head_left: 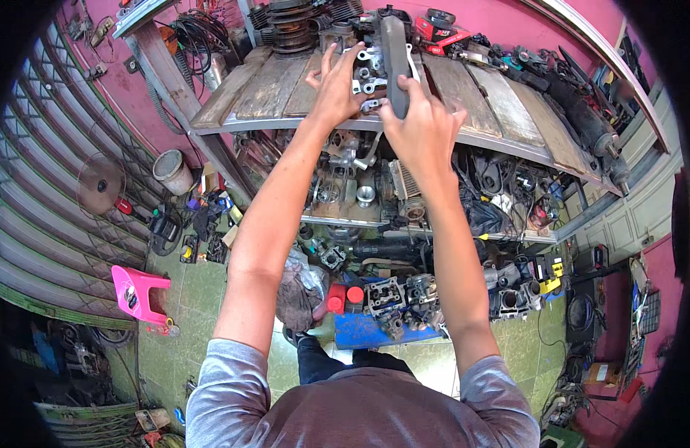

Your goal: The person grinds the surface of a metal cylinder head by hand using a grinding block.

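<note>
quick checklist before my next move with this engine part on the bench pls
1. Left hand at the silver metal engine part: ok, at its left side.
2. Right hand at the long dark-grey cover: ok, at its near end.
3. Firm grip: cannot tell, contact is partly hidden.
4. Engine part flat on the brown wooden planks: cannot tell, its underside is hidden.
5. Floor by the feet uncluttered: not ok, a crumpled grey-brown cloth lies close by.
6. Bright pink plastic stool away from the feet: ok, well to the left.
</note>
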The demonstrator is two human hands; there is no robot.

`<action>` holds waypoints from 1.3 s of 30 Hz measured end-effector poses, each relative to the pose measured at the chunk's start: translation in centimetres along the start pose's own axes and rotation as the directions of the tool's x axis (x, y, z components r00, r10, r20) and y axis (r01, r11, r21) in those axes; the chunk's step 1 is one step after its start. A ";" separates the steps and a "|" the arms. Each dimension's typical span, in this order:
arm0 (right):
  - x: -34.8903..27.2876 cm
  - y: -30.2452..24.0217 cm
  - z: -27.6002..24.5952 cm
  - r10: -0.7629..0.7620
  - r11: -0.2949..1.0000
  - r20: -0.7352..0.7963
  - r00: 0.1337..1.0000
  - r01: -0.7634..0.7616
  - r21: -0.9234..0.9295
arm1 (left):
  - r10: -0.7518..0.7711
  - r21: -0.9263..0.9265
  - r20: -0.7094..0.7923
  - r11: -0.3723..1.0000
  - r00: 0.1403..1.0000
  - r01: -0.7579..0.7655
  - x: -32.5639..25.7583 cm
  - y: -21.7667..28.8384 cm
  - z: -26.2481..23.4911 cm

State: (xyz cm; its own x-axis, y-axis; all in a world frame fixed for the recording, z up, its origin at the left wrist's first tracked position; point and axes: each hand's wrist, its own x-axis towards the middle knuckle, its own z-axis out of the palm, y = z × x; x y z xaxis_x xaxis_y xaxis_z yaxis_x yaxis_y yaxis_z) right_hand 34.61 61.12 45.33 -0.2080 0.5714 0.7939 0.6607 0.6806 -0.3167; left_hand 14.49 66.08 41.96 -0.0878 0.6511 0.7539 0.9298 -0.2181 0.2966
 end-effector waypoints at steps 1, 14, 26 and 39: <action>-0.8 0.2 0.2 -0.034 0.999 0.002 0.999 0.034 -0.010 | 0.000 -0.001 -0.004 1.000 1.000 0.000 0.0 0.1 0.0; -4.7 3.5 4.3 -0.233 0.970 -0.137 0.963 0.240 0.031 | 0.007 -0.026 -0.027 1.000 1.000 -0.008 -0.4 0.2 0.2; -5.0 3.9 3.7 -0.201 0.978 -0.183 0.962 0.209 0.025 | 0.139 0.077 0.026 0.987 0.990 -0.141 1.2 -0.8 -0.7; -5.1 2.8 4.1 -0.237 0.969 -0.186 0.954 0.247 0.030 | 0.079 -0.016 -0.006 0.997 0.997 -0.079 0.7 -1.5 0.1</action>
State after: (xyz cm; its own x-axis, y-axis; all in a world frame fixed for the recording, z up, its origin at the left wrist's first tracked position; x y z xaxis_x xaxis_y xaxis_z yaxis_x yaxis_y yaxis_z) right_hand 34.56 62.01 38.22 -0.2210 0.2981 0.9286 0.5666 0.8142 -0.1266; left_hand 13.03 66.95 42.02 -0.0163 0.6275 0.7784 0.9278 -0.2807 0.2458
